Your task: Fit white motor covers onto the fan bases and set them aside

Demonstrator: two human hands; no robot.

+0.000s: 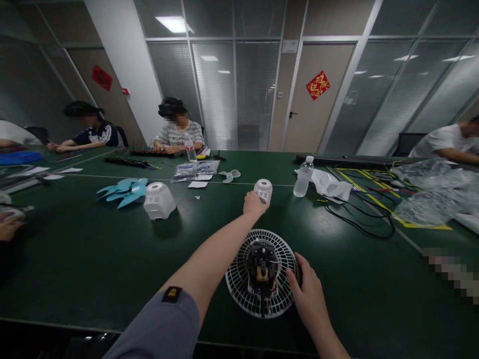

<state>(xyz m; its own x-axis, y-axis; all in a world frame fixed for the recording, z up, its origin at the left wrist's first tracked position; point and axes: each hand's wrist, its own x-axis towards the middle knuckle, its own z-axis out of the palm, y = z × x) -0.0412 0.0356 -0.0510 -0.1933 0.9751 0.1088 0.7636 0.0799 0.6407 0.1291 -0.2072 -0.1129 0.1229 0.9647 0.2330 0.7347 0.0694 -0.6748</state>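
My left hand (255, 203) is stretched forward over the table, its fingers closed round a small white vented plastic cover (263, 187). Below that arm lies a round grey fan guard (239, 294), with a dark motor assembly (263, 262) and some wires exposed at its centre. At the guard's right rim, my right hand (309, 294) grips the edge, thumb on the near side and fingers round the outside. A second, larger white vented cover (159, 201) stands to the left, beside stacked light-blue fan blades (125, 191).
Beyond the covers are a small pale fan blade (230, 175), plastic packets (190, 171) and a water bottle (304, 177). Black cables (359, 232) and clear plastic wrap (441, 192) lie on the right. Several people sit around the green table (112, 269).
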